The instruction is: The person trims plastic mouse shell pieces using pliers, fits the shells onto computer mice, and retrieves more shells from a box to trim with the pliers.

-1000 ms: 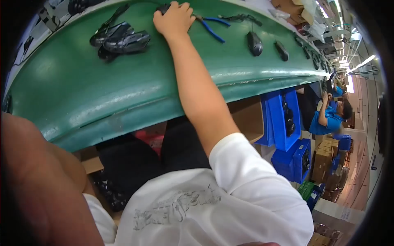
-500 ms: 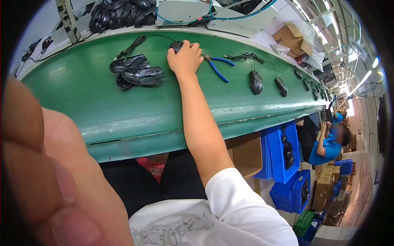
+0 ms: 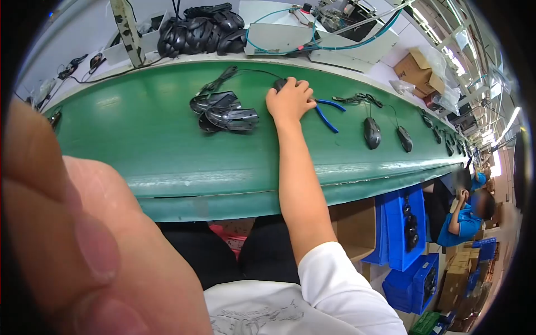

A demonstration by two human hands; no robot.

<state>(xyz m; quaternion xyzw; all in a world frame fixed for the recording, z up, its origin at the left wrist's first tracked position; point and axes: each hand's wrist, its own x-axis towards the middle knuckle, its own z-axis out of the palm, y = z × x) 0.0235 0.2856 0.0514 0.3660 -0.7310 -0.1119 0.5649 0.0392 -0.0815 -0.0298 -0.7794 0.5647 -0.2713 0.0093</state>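
My right hand [image 3: 290, 100] reaches across the green work surface [image 3: 167, 145], its fingers curled over a black computer mouse [image 3: 280, 84], mostly hidden beneath them. A cable runs left from that mouse to a tied bundle [image 3: 220, 80]. Beside the right hand lie pliers with blue handles [image 3: 328, 116]; their jaws are hidden behind the hand. Left of the hand is a small pile of glossy black plastic shells [image 3: 229, 114]. My left hand [image 3: 111, 234] looms very close to the camera at the left, fingers bent inward; whatever they hold, if anything, cannot be made out.
Two black mice [image 3: 372, 133] with cables lie to the right, several more farther along. Black parts [image 3: 204, 33] are heaped on the back ledge. Blue bins [image 3: 405, 279] and a cardboard box [image 3: 353, 229] stand below the edge. A person in blue [image 3: 460, 223] sits at far right.
The whole view has shifted, so the bench and its things appear farther right and slightly lower. My right hand remains on the mouse, and my left hand stays close to the camera.
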